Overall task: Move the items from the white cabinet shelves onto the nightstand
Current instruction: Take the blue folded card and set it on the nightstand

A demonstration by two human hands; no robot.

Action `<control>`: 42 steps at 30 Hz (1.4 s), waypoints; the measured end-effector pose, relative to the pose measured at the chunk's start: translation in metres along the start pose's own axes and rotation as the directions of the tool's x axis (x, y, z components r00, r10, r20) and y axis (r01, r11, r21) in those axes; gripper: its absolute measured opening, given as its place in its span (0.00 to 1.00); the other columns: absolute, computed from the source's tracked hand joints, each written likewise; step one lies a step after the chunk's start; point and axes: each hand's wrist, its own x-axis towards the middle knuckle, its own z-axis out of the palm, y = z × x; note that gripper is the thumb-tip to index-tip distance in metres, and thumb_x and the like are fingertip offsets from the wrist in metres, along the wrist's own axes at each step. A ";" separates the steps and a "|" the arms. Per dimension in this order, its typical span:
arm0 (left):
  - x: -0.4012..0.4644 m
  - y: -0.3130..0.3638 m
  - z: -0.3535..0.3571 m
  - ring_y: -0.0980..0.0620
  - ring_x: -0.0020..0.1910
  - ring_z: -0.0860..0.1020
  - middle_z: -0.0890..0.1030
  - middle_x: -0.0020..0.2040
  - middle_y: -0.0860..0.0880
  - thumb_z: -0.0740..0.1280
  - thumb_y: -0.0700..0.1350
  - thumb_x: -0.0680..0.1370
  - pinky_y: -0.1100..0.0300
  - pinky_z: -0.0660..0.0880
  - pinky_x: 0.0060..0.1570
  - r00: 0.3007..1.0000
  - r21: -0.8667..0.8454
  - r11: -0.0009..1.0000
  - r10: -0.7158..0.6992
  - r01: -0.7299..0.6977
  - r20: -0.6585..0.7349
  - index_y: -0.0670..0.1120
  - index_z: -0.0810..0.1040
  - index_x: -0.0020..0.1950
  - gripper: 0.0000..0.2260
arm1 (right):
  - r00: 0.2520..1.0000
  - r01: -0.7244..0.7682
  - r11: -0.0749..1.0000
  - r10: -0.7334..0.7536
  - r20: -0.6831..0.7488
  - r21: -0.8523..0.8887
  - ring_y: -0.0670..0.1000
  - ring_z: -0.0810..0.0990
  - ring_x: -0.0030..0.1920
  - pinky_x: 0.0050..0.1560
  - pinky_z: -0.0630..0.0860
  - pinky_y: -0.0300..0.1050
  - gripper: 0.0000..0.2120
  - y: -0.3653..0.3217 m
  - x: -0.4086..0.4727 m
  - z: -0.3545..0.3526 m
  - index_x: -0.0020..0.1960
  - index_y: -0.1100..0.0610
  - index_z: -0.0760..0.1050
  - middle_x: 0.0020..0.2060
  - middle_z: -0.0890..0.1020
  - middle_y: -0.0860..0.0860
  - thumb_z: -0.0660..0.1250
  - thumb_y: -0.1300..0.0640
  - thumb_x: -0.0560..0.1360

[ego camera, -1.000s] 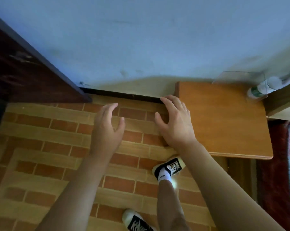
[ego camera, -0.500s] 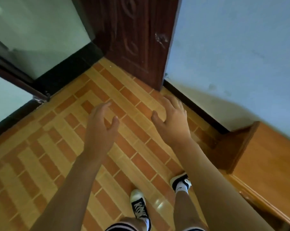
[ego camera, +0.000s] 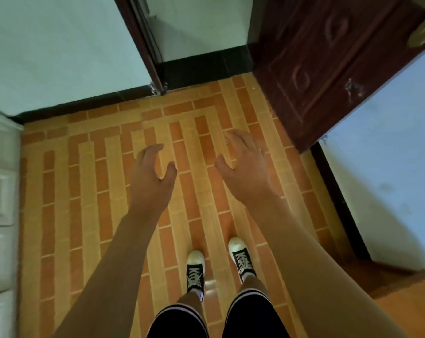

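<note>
Both my arms reach out in front of me over the floor (ego camera: 89, 181), which is laid in orange and yellow brick-pattern tiles, and neither hand holds anything. My left hand (ego camera: 151, 178) hangs palm down with its fingers loosely curved and the thumb apart from them, nothing between them. My right hand (ego camera: 246, 167) is spread a little wider, fingers relaxed and slightly bent, also bare of any object. The two hands are near each other but not touching. The white cabinet (ego camera: 1, 203) shows only as a strip of panelled front along the left edge of my view, well apart from my left hand; its shelves and whatever sits on them are out of sight, so I cannot tell where those items lie. The nightstand (ego camera: 411, 303) peeks in at the lower right corner as an orange-brown wooden top with a darker side, beside the pale blue wall (ego camera: 389, 167). Ahead and to the right stands a dark carved wooden door (ego camera: 328, 69), swung open, with a brass handle (ego camera: 423, 32) near the top edge. Below my arms I see my two black-and-white sneakers (ego camera: 195, 272) side by side on the tiles, and the striped hems of dark shorts (ego camera: 179, 318) at the bottom
</note>
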 end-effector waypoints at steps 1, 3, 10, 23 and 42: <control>-0.004 0.001 -0.010 0.49 0.69 0.73 0.75 0.71 0.49 0.67 0.49 0.82 0.59 0.67 0.66 0.998 -0.002 0.999 -0.032 0.032 -0.045 0.50 0.73 0.75 0.20 | 0.999 0.026 1.000 -0.027 0.020 0.005 0.50 0.63 0.78 0.79 0.63 0.56 0.27 -0.010 0.003 0.001 0.79 0.52 0.67 0.77 0.67 0.47 0.62 0.45 0.82; -0.013 0.002 -0.030 0.51 0.71 0.72 0.75 0.72 0.50 0.67 0.50 0.82 0.59 0.66 0.67 0.988 -0.008 0.996 -0.091 0.090 -0.126 0.51 0.72 0.75 0.21 | 0.994 0.094 0.996 -0.094 0.056 -0.008 0.49 0.63 0.78 0.79 0.62 0.55 0.27 -0.030 0.008 0.004 0.79 0.51 0.66 0.78 0.67 0.46 0.62 0.44 0.83; -0.051 0.004 -0.081 0.53 0.70 0.72 0.75 0.71 0.52 0.68 0.49 0.82 0.60 0.67 0.65 0.910 -0.070 0.967 -0.255 0.245 -0.326 0.50 0.73 0.74 0.20 | 0.942 0.293 0.952 -0.303 0.146 0.087 0.48 0.64 0.76 0.78 0.64 0.51 0.26 -0.093 0.017 0.006 0.79 0.50 0.67 0.76 0.68 0.45 0.63 0.45 0.83; -0.154 -0.038 -0.212 0.47 0.68 0.76 0.74 0.71 0.54 0.66 0.55 0.82 0.49 0.74 0.67 0.585 -0.195 0.847 -0.490 0.494 -0.647 0.55 0.73 0.73 0.19 | 0.647 0.662 0.708 -0.705 0.290 0.244 0.48 0.68 0.74 0.74 0.71 0.56 0.24 -0.248 -0.028 0.057 0.77 0.50 0.69 0.73 0.72 0.47 0.65 0.47 0.82; -0.288 -0.189 -0.436 0.50 0.73 0.72 0.75 0.72 0.51 0.66 0.51 0.83 0.58 0.66 0.70 0.180 -0.359 0.776 -0.510 0.519 -0.841 0.50 0.74 0.74 0.19 | 0.232 0.865 0.322 -0.937 0.262 0.386 0.48 0.70 0.72 0.73 0.71 0.51 0.23 -0.519 -0.174 0.185 0.76 0.54 0.71 0.72 0.74 0.49 0.65 0.49 0.82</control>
